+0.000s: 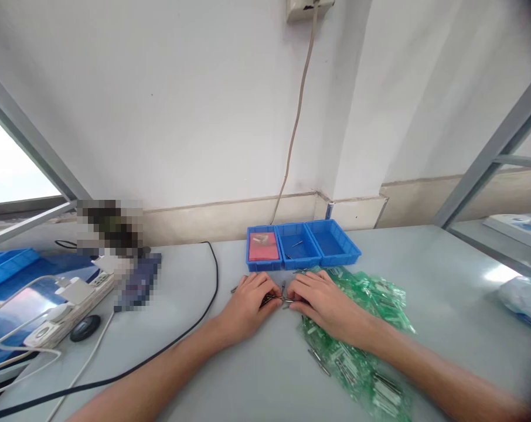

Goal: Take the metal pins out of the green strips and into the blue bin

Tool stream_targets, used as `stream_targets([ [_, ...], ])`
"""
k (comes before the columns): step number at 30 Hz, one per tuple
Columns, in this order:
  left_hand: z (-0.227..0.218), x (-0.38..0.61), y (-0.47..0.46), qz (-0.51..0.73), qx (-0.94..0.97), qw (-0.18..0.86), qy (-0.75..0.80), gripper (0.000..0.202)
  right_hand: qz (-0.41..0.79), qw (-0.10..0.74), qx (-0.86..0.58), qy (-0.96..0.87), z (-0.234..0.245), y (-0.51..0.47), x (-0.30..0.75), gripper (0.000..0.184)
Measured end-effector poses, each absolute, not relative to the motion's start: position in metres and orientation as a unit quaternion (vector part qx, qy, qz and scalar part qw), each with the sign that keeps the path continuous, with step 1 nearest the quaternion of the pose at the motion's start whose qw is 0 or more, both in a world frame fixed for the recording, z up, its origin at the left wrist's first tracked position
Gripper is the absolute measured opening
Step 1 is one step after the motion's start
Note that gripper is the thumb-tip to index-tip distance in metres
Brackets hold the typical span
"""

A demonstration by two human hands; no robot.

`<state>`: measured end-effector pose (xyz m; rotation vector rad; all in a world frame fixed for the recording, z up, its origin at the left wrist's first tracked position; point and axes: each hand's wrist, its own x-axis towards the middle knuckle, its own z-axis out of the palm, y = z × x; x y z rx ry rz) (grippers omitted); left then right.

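Observation:
My left hand (251, 302) is closed in a pinch around several thin metal pins, low over the table. Opposite it, my right hand (320, 298) pinches the end of a slim metal pin (287, 300) between thumb and fingers. The fingertips of both hands nearly meet there, and the pins are partly hidden by them. Under and beside my right forearm lie green plastic bags (382, 299) with metal pins inside. A few loose pins (319, 361) rest on the table left of the bags.
Three blue trays stand behind my hands: the left tray (264, 265) holds a red sheet and a small bag, the middle tray (301, 262) a few pins; the right tray (336, 255) adjoins it. A black cable (177, 341), mouse (85, 328) and power strip (76, 310) lie left.

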<state>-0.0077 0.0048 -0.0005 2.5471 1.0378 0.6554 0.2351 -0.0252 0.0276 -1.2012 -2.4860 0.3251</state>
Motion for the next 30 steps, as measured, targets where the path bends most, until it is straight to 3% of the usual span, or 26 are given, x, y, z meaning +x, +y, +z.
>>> stream_targets([
  [10,0.001,-0.007,0.003,0.229,0.892,0.151,0.359,0.004,0.095,0.179,-0.431,-0.879,0.029,-0.025,0.235,0.016],
  [23,0.002,-0.008,0.003,0.227,0.892,0.155,0.36,0.003,0.262,0.32,-0.497,-0.763,0.034,-0.025,0.236,0.012],
  [30,0.002,-0.009,0.003,0.225,0.891,0.152,0.364,0.003,0.274,0.365,-0.504,-0.733,0.039,-0.027,0.235,0.012],
])
